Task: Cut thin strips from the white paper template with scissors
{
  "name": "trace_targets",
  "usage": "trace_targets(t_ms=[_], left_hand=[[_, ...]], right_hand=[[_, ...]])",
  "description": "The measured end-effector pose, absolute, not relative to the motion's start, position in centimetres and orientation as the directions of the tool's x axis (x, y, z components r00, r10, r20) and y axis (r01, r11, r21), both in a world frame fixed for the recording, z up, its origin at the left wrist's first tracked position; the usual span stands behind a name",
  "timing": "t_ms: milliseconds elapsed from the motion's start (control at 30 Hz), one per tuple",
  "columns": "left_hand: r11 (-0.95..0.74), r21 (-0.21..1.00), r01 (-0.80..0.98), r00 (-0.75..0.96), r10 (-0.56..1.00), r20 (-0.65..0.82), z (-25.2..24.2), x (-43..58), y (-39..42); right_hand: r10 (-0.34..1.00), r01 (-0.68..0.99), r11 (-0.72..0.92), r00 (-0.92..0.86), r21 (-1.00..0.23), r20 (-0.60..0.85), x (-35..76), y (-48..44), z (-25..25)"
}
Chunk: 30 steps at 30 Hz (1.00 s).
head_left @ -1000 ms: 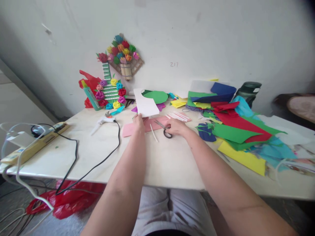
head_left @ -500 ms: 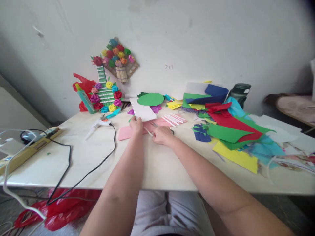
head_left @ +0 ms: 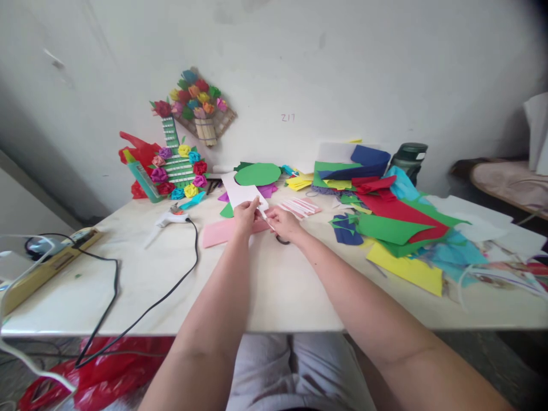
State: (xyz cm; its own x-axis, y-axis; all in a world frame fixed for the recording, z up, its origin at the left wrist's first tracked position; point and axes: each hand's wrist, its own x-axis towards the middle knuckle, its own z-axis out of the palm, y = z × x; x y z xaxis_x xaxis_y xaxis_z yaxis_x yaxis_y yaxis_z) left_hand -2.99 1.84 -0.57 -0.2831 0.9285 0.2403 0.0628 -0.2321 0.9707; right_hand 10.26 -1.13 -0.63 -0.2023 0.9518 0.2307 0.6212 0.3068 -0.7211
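My left hand (head_left: 247,214) is closed, its fingertips pinching one end of a narrow white paper strip (head_left: 262,214). Beside it, my right hand (head_left: 282,222) grips the strip's other end, so the strip slants between the two hands. Behind them lies a white paper sheet (head_left: 242,191). Under the hands is a pink sheet (head_left: 218,233), and several cut white strips (head_left: 299,206) rest on its right part. A dark handle loop of scissors (head_left: 282,241) shows just below my right hand; their blades are hidden.
At left lie a white glue gun (head_left: 169,219) with a black cord and a power strip (head_left: 53,265). A green glue bottle (head_left: 143,178) and a flower-decorated craft (head_left: 177,162) stand behind. Coloured paper (head_left: 398,231) is heaped at right, with a dark bottle (head_left: 409,160) behind.
My left hand has left the white sheet and now pinches the strip. Both hands have come closer together. The scissors' loop now shows below my right hand. The view has shifted slightly.
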Motion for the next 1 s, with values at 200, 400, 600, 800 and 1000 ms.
trace_targets(t_ms=[200, 400, 600, 800, 1000], left_hand=[[-0.261, 0.96, -0.102, -0.258, 0.939, 0.228, -0.7, -2.6, 1.8], [-0.309, 0.926, -0.217, -0.286, 0.927, 0.242, -1.0, -2.2, 1.9], [-0.289, 0.892, -0.347, -0.217, 0.95, 0.223, -1.0, -2.3, 1.9], [-0.156, 0.91, -0.384, 0.02, 0.984, 0.177, -1.2, -3.1, 1.8], [-0.186, 0.894, -0.408, -0.019, 0.98, 0.196, -1.6, -2.9, 2.2]], right_hand=[[0.954, 0.462, 0.264, -0.252, -0.847, 0.16, 10.0, -1.4, -0.6], [0.973, 0.181, 0.087, -0.228, -0.98, 0.044, 9.8, -1.4, -0.6], [0.963, -0.003, -0.056, -0.265, -0.998, -0.054, 10.0, -2.0, 0.1], [0.959, -0.019, -0.042, -0.28, -0.999, -0.035, 10.3, -1.8, 0.0], [0.974, -0.008, -0.033, -0.222, -0.999, -0.03, 10.0, -1.6, 0.1]])
